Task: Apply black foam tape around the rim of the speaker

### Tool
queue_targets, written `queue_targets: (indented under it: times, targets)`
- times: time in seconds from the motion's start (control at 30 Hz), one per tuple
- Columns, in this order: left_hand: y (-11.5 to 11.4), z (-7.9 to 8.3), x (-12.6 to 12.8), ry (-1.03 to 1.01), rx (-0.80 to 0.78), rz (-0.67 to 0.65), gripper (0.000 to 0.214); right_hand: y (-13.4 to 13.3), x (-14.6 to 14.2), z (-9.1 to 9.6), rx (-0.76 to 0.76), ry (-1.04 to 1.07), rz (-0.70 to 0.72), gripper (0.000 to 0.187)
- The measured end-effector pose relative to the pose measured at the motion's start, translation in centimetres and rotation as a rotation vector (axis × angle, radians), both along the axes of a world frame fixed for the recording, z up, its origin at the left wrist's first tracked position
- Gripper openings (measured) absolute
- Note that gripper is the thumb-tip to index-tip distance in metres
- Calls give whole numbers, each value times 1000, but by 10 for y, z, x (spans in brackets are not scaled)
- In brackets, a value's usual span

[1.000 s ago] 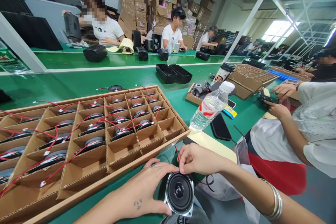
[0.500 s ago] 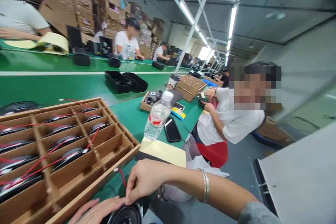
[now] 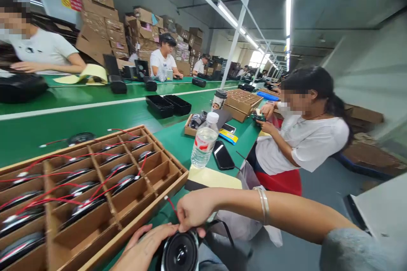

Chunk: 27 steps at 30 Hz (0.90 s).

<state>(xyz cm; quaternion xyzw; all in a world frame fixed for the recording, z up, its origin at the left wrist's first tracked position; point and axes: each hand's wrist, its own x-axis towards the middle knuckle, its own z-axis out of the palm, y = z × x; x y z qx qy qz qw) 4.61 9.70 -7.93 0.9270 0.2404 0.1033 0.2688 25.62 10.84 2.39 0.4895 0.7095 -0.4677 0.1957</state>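
Note:
A round black speaker (image 3: pixel 180 250) with a silver edge is at the bottom centre, near my body. My left hand (image 3: pixel 149 243) grips it from the left, fingers reaching to its upper rim. At that rim my right hand (image 3: pixel 194 208) is closed in a pinch, touching my left fingertips; what lies between its fingers is hidden. A red wire (image 3: pixel 171 204) with a white connector sticks up beside my right fingers. Left of my hands stands a cardboard divider tray (image 3: pixel 92 258), holding several speakers (image 3: pixel 125 181) with red wires in its compartments.
Beyond my right hand are a yellow pad (image 3: pixel 216 177), a water bottle (image 3: pixel 203 144), a phone (image 3: pixel 223 155) and a small parts box (image 3: pixel 190 129). Black housings (image 3: pixel 168 106) sit on the green belt (image 3: pixel 121 114). A co-worker (image 3: pixel 305 135) sits at right; others work across the belt.
The view has swung, so the tray, bottle and hands appear farther right. More of the speaker's front shows now. My hands stay together at its rim.

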Motion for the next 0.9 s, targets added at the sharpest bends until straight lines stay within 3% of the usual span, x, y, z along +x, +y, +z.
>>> queue_targets:
  times: [0.17, 0.23, 0.37, 0.5, 0.67, 0.9]
  targets:
    - [-18, 22, 8, 91, -117, 83, 77, -19, 10, 4, -53, 72, -57, 10]
    - [-25, 34, 11, 91, -151, 119, 77, -29, 18, 11, -51, 71, -89, 19]
    - [-33, 55, 14, 140, -207, 171, 74, -49, 44, 27, 199, 85, -114, 18]
    - [-35, 58, 15, 201, -164, 141, 68, -70, 79, 36, 375, 137, -218, 16]
    - [-34, 66, 21, 338, -80, 93, 69, -94, 117, 38, 381, 193, -412, 27]
    - [-36, 90, 37, 539, 71, 45, 77, -120, 145, 25, 388, 180, -511, 27]
